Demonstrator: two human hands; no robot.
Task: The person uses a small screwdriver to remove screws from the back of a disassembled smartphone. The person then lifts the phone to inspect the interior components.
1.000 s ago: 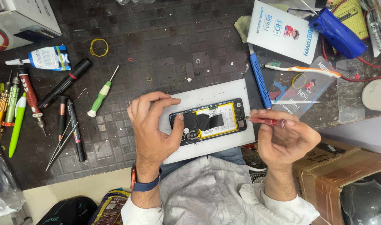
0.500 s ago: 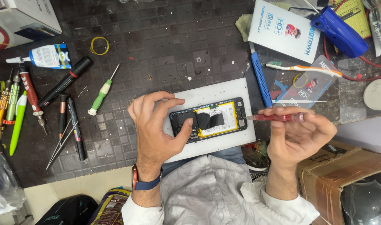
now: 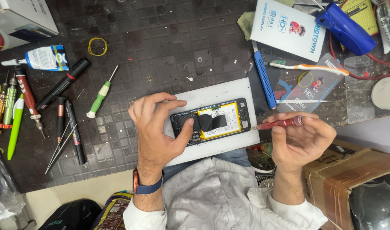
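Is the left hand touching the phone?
Touching. The head view shows the left hand's thumb and fingers pressed on the opened phone's left end.

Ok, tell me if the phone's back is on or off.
Off. The phone lies on the white pad with its yellow battery and dark insides bare.
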